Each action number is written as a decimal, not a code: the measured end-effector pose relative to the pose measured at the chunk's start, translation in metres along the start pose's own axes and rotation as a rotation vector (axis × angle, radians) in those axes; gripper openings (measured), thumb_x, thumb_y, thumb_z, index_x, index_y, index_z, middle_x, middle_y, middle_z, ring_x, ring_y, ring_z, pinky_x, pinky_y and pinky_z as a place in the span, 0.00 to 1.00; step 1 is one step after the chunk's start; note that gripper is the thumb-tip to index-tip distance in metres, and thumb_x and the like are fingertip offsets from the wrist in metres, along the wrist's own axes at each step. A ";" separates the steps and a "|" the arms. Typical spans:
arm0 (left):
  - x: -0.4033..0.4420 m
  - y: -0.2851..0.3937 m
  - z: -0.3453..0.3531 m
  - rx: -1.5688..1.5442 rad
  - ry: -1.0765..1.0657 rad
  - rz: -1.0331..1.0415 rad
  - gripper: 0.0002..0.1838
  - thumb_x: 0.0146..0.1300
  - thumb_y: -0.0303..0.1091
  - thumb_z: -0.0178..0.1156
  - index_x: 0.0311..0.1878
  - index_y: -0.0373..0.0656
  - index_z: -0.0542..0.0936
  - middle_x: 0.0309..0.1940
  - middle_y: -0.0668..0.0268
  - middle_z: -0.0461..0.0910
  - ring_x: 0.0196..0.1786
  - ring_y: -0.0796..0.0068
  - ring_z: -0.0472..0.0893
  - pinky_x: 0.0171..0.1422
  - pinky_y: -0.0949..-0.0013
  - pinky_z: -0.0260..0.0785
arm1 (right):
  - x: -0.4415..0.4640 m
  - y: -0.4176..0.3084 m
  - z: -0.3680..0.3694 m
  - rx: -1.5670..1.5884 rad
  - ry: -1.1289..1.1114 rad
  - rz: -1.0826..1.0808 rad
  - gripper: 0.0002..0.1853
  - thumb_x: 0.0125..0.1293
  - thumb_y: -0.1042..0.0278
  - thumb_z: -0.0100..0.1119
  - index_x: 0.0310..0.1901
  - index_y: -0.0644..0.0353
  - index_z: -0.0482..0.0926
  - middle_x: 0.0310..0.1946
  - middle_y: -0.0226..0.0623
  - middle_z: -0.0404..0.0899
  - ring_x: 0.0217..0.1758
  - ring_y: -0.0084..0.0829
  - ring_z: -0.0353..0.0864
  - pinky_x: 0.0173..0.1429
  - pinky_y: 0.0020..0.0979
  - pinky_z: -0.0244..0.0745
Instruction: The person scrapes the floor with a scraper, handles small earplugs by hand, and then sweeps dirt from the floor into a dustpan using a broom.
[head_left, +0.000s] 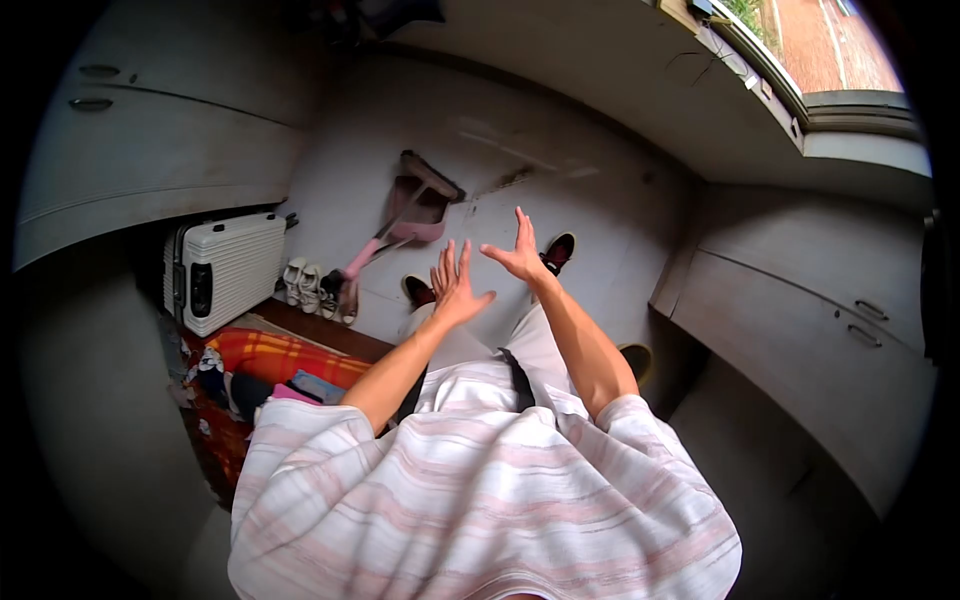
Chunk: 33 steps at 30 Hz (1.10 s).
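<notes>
My left hand (458, 292) is held out in front of my body, fingers spread and nothing in it. Just to its right and a little higher in the view, my right hand (519, 255) is open too, thumb apart from the fingers. The two hands do not touch each other. On the floor beyond my left hand lies a pink dustpan (412, 214), with a broom head (432, 176) resting across it. Pink handles run from them toward a row of shoes. A small heap of dirt (512, 179) is on the floor past my right hand.
A ribbed white suitcase (235, 268) stands at the left, beside several shoes (304, 282). An orange checked blanket (285, 352) and clothes lie nearer me. Cabinets (190, 125) flank the pale floor (590, 215) on both sides. A window (830, 45) is at upper right.
</notes>
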<state>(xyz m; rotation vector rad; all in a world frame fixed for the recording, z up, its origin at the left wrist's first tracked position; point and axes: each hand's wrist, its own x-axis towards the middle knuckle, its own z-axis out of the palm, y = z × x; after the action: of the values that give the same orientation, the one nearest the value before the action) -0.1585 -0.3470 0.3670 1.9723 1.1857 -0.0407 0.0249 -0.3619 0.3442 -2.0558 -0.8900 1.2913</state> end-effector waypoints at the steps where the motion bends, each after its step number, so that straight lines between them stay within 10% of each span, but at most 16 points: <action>1: 0.023 0.018 0.007 0.028 -0.018 -0.035 0.63 0.45 0.49 0.71 0.75 0.56 0.34 0.75 0.53 0.30 0.76 0.45 0.35 0.72 0.37 0.33 | 0.011 0.012 -0.024 -0.010 -0.007 -0.005 0.66 0.41 0.36 0.72 0.73 0.54 0.37 0.73 0.59 0.37 0.77 0.51 0.33 0.75 0.47 0.38; 11: 0.205 0.131 0.149 -0.046 0.107 -0.203 0.62 0.46 0.47 0.70 0.75 0.57 0.35 0.74 0.49 0.35 0.75 0.46 0.39 0.70 0.32 0.33 | 0.111 0.141 -0.218 -0.109 -0.104 -0.047 0.63 0.42 0.40 0.72 0.73 0.53 0.41 0.72 0.59 0.39 0.77 0.51 0.37 0.75 0.47 0.41; 16: 0.269 0.148 0.197 -0.087 0.048 -0.236 0.61 0.46 0.47 0.69 0.75 0.57 0.36 0.74 0.48 0.38 0.75 0.45 0.40 0.71 0.34 0.35 | 0.167 0.188 -0.254 0.081 -0.106 0.065 0.57 0.45 0.51 0.72 0.71 0.60 0.46 0.68 0.56 0.51 0.70 0.49 0.58 0.68 0.46 0.61; 25: 0.468 -0.036 0.414 -0.106 0.165 -0.265 0.57 0.46 0.41 0.70 0.75 0.60 0.42 0.71 0.53 0.48 0.71 0.48 0.51 0.69 0.41 0.44 | 0.425 0.425 -0.188 -0.030 0.039 -0.210 0.45 0.48 0.54 0.70 0.66 0.64 0.60 0.61 0.52 0.67 0.60 0.44 0.70 0.62 0.38 0.67; 26: 0.487 -0.056 0.439 -0.096 0.283 -0.285 0.45 0.47 0.36 0.68 0.70 0.59 0.59 0.62 0.58 0.65 0.64 0.53 0.63 0.64 0.47 0.53 | 0.455 0.457 -0.181 -0.027 0.068 -0.296 0.43 0.49 0.54 0.69 0.65 0.64 0.62 0.58 0.50 0.69 0.57 0.43 0.73 0.59 0.38 0.70; 33: 0.582 -0.176 0.570 -0.121 0.471 -0.229 0.18 0.46 0.31 0.66 0.44 0.51 0.78 0.35 0.67 0.78 0.48 0.60 0.75 0.54 0.53 0.62 | 0.568 0.555 -0.174 -0.197 -0.010 -0.170 0.26 0.60 0.56 0.62 0.57 0.59 0.71 0.41 0.38 0.80 0.38 0.29 0.78 0.45 0.33 0.75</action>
<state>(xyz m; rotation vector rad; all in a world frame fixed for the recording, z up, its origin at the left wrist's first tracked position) 0.2380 -0.2595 -0.3609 1.7810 1.6695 0.3879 0.5006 -0.2922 -0.3116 -2.0693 -1.2109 1.1636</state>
